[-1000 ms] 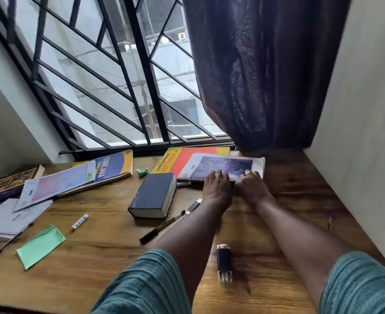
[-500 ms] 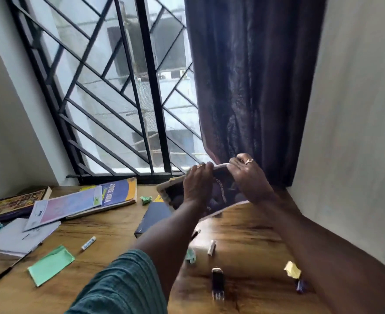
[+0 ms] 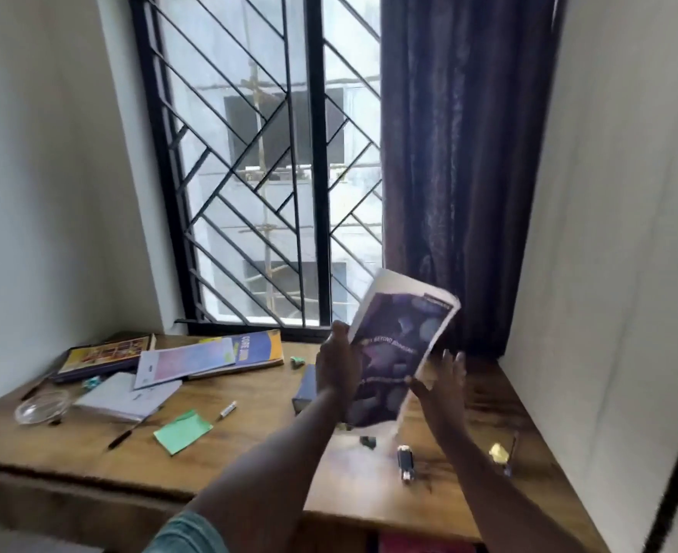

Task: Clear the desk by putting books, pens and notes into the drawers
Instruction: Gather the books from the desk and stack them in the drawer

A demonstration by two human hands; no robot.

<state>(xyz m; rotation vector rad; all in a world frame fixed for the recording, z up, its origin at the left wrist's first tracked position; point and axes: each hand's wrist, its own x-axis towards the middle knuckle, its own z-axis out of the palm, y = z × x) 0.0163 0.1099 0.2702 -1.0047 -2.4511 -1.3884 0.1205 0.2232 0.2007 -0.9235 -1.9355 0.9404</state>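
While the wooden table (image 3: 249, 464) lies strewn with books and notes, a purple-covered book (image 3: 399, 349) is tilted in the air above it. Left hand (image 3: 337, 367) grips its edge; right hand (image 3: 443, 387) is spread open, touching its lower corner.

Purple-covered book (image 3: 399, 345) with white edges was held upright and tilted above the desk (image 3: 249, 445), left hand (image 3: 337, 367) gripping its left edge, right hand (image 3: 443, 383) open just beside its lower right edge. On the desk lay a dark thick book (image 3: 304, 387) partly hidden behind the left hand, a blue-yellow book (image 3: 255, 347) under a pink-white booklet (image 3: 186, 359), a yellow-cover book (image 3: 104, 355) far left and a white notepad (image 3: 124, 397). Also a green sticky note (image 3: 182, 431), black pen (image 3: 126, 435), white marker (image 3: 227, 409) and yellow note (image 3: 497, 451) near the right edge; blurred.
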